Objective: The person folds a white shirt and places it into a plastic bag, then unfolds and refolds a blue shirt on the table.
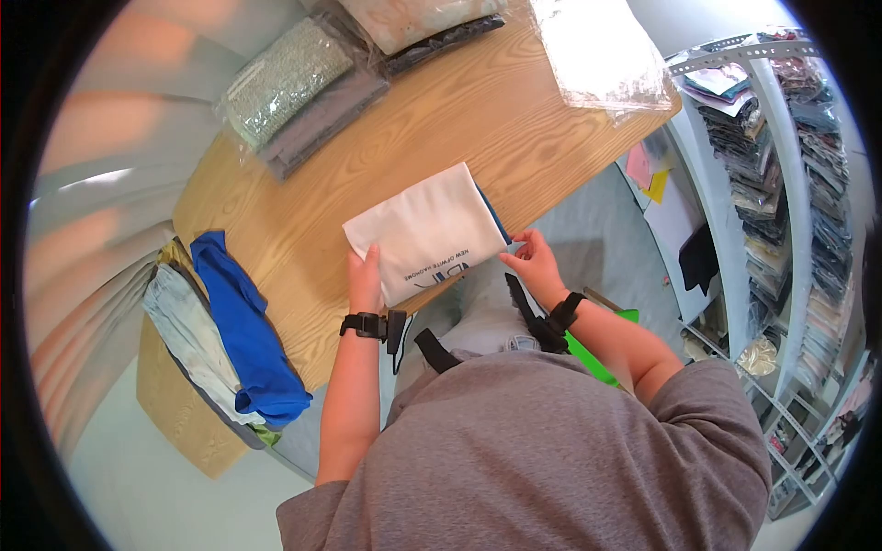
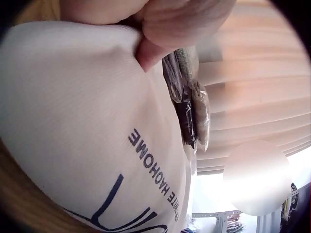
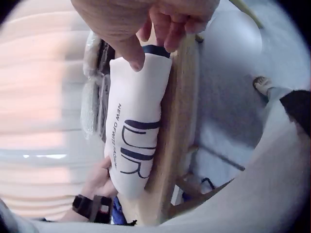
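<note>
A folded white cloth [image 1: 421,225] with dark lettering lies near the table's front edge, dark blue fabric showing along its right side. My left hand [image 1: 366,280] grips its left end; in the left wrist view the thumb of that hand [image 2: 187,22] presses on the white cloth [image 2: 73,92], other fingers partly hidden. At the opposite end, my right hand [image 1: 537,266] pinches the near right corner. The right wrist view has the right hand [image 3: 141,26] with its thumb on the cloth [image 3: 136,97] and its fingertips by the dark blue layer.
Plastic-wrapped folded textiles [image 1: 294,83] sit at the table's far left, and clear plastic bags [image 1: 602,55] at its far right. Blue clothing [image 1: 239,321] and pale clothing [image 1: 193,331] lie on the left. Shelves of packed clothes [image 1: 749,174] stand at the right.
</note>
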`<move>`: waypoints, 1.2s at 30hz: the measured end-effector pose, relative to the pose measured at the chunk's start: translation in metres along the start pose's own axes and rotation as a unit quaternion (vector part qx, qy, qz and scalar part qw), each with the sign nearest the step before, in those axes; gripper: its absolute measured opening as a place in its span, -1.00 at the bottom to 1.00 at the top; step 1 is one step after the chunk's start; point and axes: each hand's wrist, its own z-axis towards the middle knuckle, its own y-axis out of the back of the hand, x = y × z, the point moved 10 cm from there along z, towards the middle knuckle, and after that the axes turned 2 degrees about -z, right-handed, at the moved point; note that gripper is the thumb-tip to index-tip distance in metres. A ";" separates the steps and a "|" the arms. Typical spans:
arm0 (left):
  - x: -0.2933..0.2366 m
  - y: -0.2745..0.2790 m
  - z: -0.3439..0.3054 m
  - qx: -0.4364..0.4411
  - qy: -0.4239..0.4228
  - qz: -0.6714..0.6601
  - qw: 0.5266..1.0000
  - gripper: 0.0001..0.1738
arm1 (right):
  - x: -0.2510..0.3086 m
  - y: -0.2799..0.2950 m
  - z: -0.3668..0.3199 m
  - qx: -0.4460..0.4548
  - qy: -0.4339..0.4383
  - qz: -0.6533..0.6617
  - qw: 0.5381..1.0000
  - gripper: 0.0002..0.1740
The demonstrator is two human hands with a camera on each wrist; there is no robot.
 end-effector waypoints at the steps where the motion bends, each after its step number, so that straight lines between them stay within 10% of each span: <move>1: 0.002 0.001 -0.001 -0.001 0.000 -0.001 1.000 -0.56 | 0.009 0.002 -0.003 -0.020 0.023 -0.079 0.996 -0.64; 36: -0.010 -0.010 -0.008 -0.014 -0.026 -0.011 0.999 -0.55 | 0.011 -0.014 0.003 -0.010 0.007 0.119 0.993 -0.85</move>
